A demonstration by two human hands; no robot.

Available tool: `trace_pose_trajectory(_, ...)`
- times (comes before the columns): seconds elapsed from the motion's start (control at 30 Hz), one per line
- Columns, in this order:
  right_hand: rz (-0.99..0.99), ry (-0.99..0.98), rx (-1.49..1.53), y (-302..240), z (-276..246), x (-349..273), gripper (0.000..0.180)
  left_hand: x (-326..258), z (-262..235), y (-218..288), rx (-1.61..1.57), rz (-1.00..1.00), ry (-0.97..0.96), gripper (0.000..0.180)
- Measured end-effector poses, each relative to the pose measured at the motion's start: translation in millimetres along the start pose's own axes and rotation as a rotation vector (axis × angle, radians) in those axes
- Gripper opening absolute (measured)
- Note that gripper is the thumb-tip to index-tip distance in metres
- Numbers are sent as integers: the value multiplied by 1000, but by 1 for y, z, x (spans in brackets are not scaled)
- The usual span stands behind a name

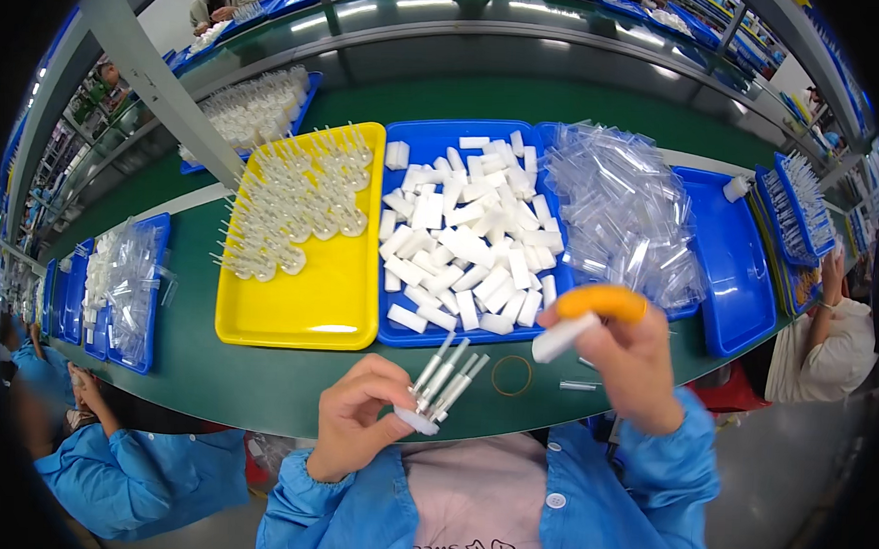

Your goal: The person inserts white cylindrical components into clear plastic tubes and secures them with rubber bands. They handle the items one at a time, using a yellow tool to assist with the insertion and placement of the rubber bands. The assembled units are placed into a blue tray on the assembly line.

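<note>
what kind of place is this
Most likely a factory assembly line: a long green workbench carries a yellow plastic tray of clear nozzle-like parts and a blue plastic tray of small white blocks, and people in blue work coats sit alongside.

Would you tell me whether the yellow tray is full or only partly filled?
Partly filled: the clear nozzle pieces cover the far part of the yellow tray, whose near part lies bare.

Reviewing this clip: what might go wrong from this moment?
The left hand pinches several thin clear applicator tubes in a loose fan; one might slip out. The right hand holds a white foam block by one end, so it might drop. The rubber band lies near the table edge and might get knocked off.
</note>
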State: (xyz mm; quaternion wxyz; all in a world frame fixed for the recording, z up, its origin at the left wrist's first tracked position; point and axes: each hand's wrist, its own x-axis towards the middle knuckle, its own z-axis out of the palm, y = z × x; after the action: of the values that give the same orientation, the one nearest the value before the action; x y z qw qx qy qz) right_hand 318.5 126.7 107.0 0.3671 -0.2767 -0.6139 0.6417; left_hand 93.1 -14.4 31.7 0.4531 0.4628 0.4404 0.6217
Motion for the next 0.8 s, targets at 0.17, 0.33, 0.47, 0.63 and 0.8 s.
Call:
trace_pose_trajectory(0.17, -54, 321, 363, 61, -9, -42, 24, 8, 29, -1, -260, -109, -256, 21)
trace_pose_trajectory(0.33, -7, 277, 575, 69, -17, -46, 33, 14, 51, -6, -406, -240, -307, 20)
trace_pose_trajectory(0.47, 25, 265, 568, 71, -19, -47, 37, 15, 57, -12, -491, -305, -294, 19)
trace_pose_trajectory(0.63, 82, 185, 515, 65, -20, -46, 35, 18, 56, -11, -552, -395, -268, 18)
trace_pose_trajectory(0.8, 70, 129, 273, 68, -27, -44, 25, 20, 55, -12, -325, -277, -282, 21)
